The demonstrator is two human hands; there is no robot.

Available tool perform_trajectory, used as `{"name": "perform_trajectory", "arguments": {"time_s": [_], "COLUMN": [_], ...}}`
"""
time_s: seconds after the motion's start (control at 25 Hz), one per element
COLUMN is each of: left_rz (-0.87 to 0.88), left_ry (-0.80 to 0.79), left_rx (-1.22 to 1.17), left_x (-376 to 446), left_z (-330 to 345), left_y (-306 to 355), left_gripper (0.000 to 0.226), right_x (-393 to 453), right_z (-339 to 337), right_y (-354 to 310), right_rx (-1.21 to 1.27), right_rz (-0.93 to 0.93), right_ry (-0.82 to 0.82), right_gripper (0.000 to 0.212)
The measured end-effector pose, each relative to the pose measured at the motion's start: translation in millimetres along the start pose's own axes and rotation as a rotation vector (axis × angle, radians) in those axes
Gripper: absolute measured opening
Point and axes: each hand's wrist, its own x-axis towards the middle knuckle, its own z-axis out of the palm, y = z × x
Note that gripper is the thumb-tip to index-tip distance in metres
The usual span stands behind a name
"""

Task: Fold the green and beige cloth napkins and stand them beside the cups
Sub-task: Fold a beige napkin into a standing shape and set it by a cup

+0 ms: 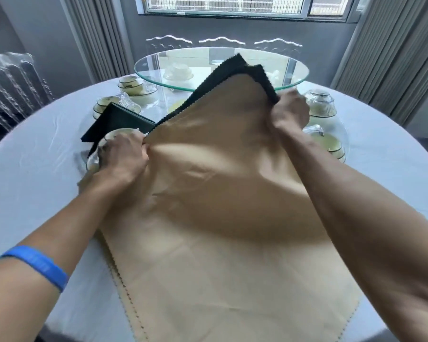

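A large beige napkin [208, 206] filled the middle of the view, smooth and matte, with a zigzag pinked edge along its near left side. Its near part lay flat on the table [35, 183], while its far part was lifted and ballooned between the two hands. Behind its raised far edge showed a dark green napkin [235, 70], coarser in look and also pinked, held up together with the beige one.

The left hand [124, 156] pinched the beige cloth at its left edge, fingers curled into a gathered fold. The right hand [290, 112] gripped the upper right corner, where green and beige met, and held it higher than the left.

Just beyond the left hand sat a pale cup [119, 134] with a dark rim, and behind it a folded dark green napkin [116, 122] lay flat as a pointed shape. More stacked bowls [131, 88] and clear glass pieces stood to the left and to the right [320, 103] of the cloth. A round glass turntable [173, 70] rested at the centre of the round, white-clothed table. A blue wristband [40, 265] circled the left forearm.
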Motion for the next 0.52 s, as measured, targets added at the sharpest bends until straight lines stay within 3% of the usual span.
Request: {"name": "perform_trajectory", "arguments": {"time_s": [0.08, 0.16, 0.24, 0.36, 0.52], "left_rz": [-0.017, 0.041, 0.180, 0.368, 0.326], "left_ry": [0.032, 0.090, 0.121, 0.093, -0.163], "left_rx": [0.017, 0.036, -0.014, -0.214, -0.349], "left_x": [-4, -16, -37, -85, -143], "left_z": [12, 17, 16, 10, 25], "left_y": [1, 2, 8, 22, 6], "left_gripper": [0.016, 0.029, 0.039, 0.032, 0.055], "right_x": [-2, -18, -40, -65, -124], "right_z": [14, 23, 26, 29, 10], "right_y": [8, 21, 36, 49, 47], "right_rx": [0.243, 0.435, 0.396, 0.283, 0.092], "right_rz": [0.097, 0.091, -0.013, -0.210, -0.555], "right_ry": [-0.145, -0.233, -0.170, -0.154, -0.136], "right_gripper": [0.038, 0.056, 0.055, 0.024, 0.016]}}
